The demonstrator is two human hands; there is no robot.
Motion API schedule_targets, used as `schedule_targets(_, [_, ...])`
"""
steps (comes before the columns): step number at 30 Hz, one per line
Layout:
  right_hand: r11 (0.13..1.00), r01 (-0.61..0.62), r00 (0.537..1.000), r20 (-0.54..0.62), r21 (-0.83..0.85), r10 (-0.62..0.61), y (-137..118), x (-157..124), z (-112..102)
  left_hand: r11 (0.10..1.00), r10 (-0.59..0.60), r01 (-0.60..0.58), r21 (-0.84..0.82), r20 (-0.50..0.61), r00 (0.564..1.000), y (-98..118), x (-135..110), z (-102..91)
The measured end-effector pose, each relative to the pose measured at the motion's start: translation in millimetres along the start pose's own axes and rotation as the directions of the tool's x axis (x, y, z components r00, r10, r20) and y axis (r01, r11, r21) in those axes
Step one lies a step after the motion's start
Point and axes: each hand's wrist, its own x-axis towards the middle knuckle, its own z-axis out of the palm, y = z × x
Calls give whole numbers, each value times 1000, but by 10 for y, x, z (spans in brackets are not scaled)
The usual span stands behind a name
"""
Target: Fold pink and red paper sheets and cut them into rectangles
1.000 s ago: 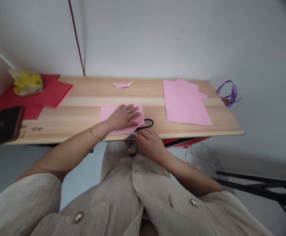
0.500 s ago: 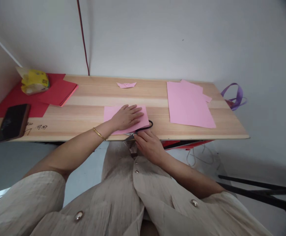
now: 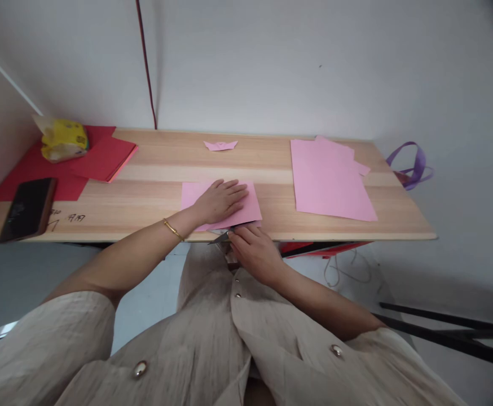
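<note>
My left hand [image 3: 220, 201] lies flat with fingers spread on a small pink sheet [image 3: 250, 207] near the front edge of the wooden table [image 3: 153, 189]. Just below it, at the table's edge, my right hand [image 3: 252, 251] is closed around a pair of scissors [image 3: 221, 238]. Only the metal blade tip shows, pointing left from under the fingers. The handles are hidden by the hand and the sheet.
A stack of larger pink sheets [image 3: 329, 180] lies to the right. A small folded pink piece [image 3: 220, 145] sits at the back. Red paper [image 3: 98, 158], a yellow tissue pack [image 3: 64, 138] and a dark phone [image 3: 27, 208] are at the left. Purple ribbon [image 3: 413, 164] hangs off the right end.
My right hand has drawn the scissors toward the table's edge, so the black handle loop beside the pink sheet is no longer visible. The left hand stays on the sheet.
</note>
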Motion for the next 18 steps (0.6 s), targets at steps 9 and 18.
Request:
schedule_targets(9, [992,33,999,-40,124,-28,-11,-89,-28,999,-13,14,-44,36,999,-21,18,-18])
schedule_targets(18, [991,-52,995,-75,122,62,240,-262,-177,999,-18,20,-45,33,999,-16,18,-27])
